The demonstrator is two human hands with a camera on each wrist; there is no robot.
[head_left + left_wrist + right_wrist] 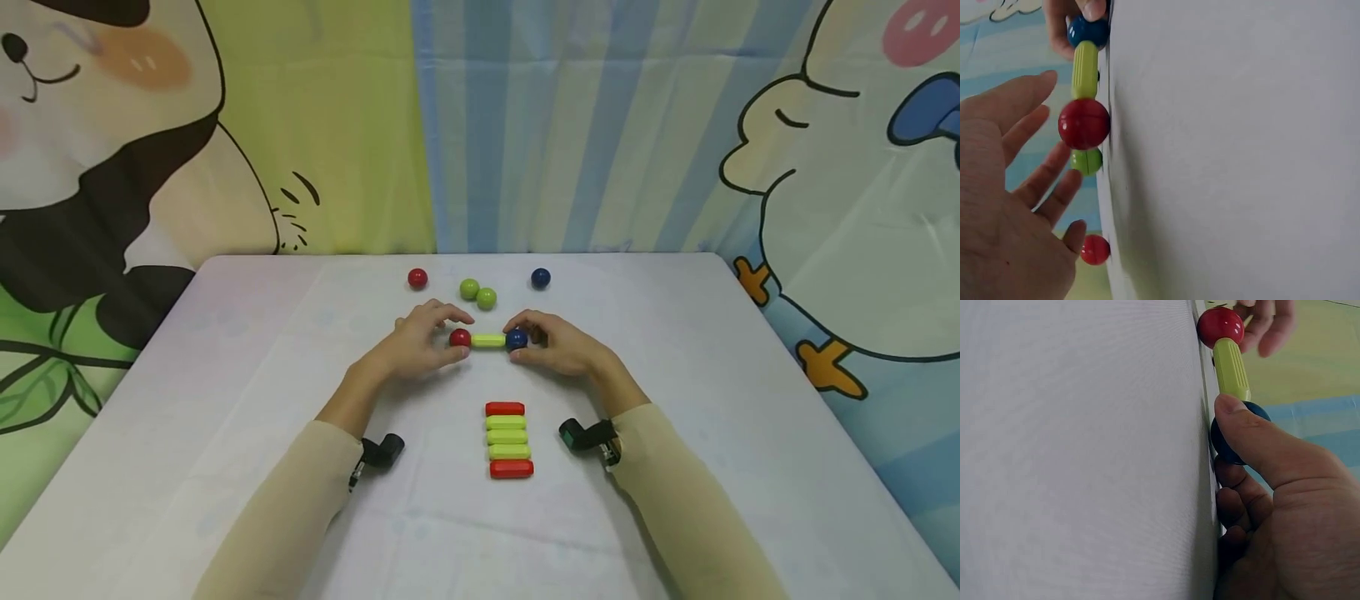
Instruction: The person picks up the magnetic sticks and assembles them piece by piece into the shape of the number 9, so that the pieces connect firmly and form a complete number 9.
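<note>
A yellow-green ridged rod (488, 341) lies across the table, joined to a red ball (460, 337) at its left end and a dark blue ball (516, 338) at its right. My right hand (562, 343) holds the blue ball between thumb and fingers; in the right wrist view the thumb (1260, 434) covers part of it. Around the red ball, my left hand (416, 340) is spread with its fingers loosely bent. The left wrist view shows a gap between the left thumb (1022, 97) and the red ball (1084, 124).
Beyond the hands sit a loose red ball (417, 278), two green balls (477, 293) and a loose blue ball (540, 278). Nearer me, several yellow-green rods (507, 437) lie in a column between two red rods (512, 469). A printed curtain (525, 125) hangs behind the white table (262, 375).
</note>
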